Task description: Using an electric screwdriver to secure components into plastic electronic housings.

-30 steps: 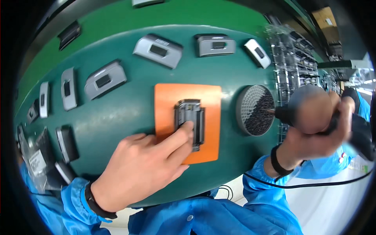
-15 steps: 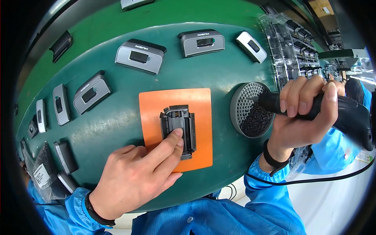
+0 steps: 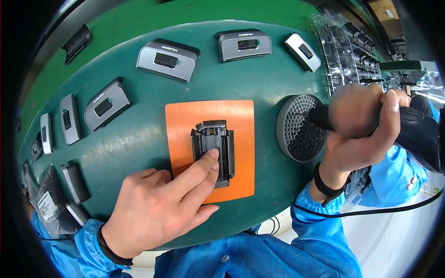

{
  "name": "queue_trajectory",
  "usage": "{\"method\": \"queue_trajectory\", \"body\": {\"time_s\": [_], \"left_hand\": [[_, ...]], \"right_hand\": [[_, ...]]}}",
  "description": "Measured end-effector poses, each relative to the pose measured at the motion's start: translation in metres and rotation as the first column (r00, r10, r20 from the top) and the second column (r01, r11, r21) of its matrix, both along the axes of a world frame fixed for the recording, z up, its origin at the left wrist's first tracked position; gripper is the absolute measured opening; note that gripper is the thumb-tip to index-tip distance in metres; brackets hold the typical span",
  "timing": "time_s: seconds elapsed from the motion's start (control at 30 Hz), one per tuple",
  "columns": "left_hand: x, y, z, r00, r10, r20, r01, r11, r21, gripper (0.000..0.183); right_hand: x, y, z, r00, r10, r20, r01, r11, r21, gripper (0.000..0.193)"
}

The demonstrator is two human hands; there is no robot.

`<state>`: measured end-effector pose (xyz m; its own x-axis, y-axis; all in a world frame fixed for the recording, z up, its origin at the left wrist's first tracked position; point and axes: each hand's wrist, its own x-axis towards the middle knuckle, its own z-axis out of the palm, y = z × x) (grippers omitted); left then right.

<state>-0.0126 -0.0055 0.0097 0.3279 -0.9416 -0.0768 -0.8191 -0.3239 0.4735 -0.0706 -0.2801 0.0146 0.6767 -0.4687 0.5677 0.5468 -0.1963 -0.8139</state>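
Observation:
On an orange mat (image 3: 181,116) lies a black plastic housing (image 3: 215,128), its open inner side facing up. My left hand (image 3: 157,201) presses it down with the index and middle fingers held together; the thumb rests off the part. My right hand (image 3: 359,134) wraps around a black corded electric screwdriver (image 3: 417,136), its fingers partly blurred. The screwdriver's tip reaches into a round grey dish (image 3: 281,132), whose floor has rows of small holes. Many small black screws (image 3: 308,141) fill one side of that dish.
Several grey and silver covers (image 3: 174,60) with dark windows stand around the green table (image 3: 153,129). A clear bag (image 3: 48,204) of dark parts lies at left. Clear plastic trays (image 3: 331,51) stack at far right. Beside me at right is another person's blue sleeve (image 3: 394,180).
The view has shifted slightly. My left hand keeps pressing the housing. My right hand and the screwdriver have moved only a little, with the tip still at the dish of screws.

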Motion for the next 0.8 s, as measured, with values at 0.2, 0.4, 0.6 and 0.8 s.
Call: {"method": "queue_trajectory", "body": {"time_s": [0.2,0.4,0.6,0.8], "left_hand": [[0.008,0.005,-0.003,1.0,-0.023,-0.01,0.022,0.999,-0.049,0.053],[0.011,0.007,-0.007,0.998,-0.064,0.009,0.065,0.996,-0.062,0.056],[0.014,0.012,-0.015,0.997,-0.072,-0.028,0.069,0.994,-0.088,0.057],[0.013,0.014,-0.021,0.999,-0.052,-0.014,0.049,0.985,-0.164,0.059]], "right_hand": [[0.005,0.009,-0.003,0.997,-0.07,-0.033,0.072,0.996,0.055,0.006],[-0.013,0.001,0.028,0.997,0.079,0.002,-0.079,0.986,0.144,0.026],[-0.022,0.046,0.052,0.923,0.38,0.051,-0.384,0.916,0.117,0.019],[-0.005,0.09,0.028,0.751,0.651,0.111,-0.659,0.746,0.092,0.024]]}}
